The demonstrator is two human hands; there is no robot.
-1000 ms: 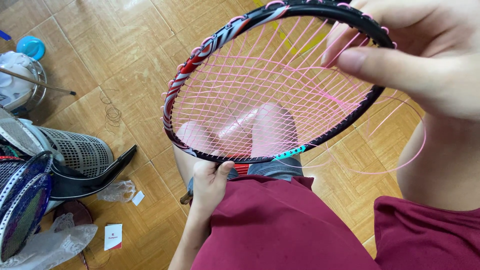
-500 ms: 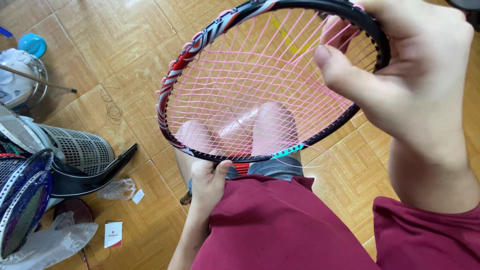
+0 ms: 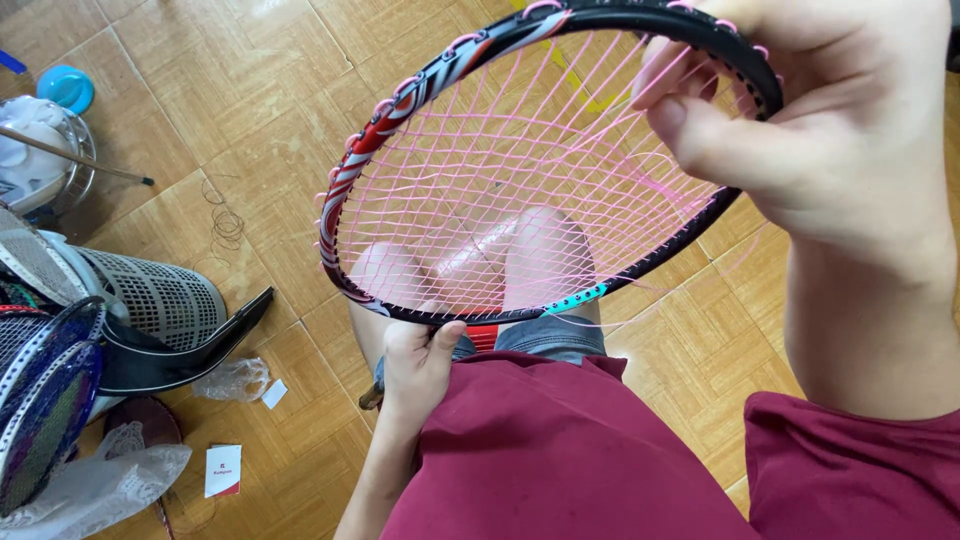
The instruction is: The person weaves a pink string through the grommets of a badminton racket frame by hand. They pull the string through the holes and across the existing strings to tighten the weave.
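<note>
A badminton racket with a black and red frame [image 3: 400, 100] and loose pink string [image 3: 520, 170] is held up over my lap. My left hand [image 3: 420, 365] grips the frame's near edge, thumb on the rim beside a teal patch. My right hand [image 3: 830, 120] is at the upper right of the racket head, thumb and fingers pinched on the pink string near the rim. A slack loop of string hangs past the frame at the right. My knees show through the string bed.
On the left stand a grey mesh basket [image 3: 160, 295], several other rackets [image 3: 45, 400], a black racket cover [image 3: 190, 350], plastic bags and a small white card [image 3: 223, 470]. A fan and blue lid [image 3: 67, 88] lie at upper left on the wooden parquet floor.
My right hand pulled the slack pink string in through the frame, so the big loop at the right shrank. The racket head tilted slightly. My left hand stayed put.
</note>
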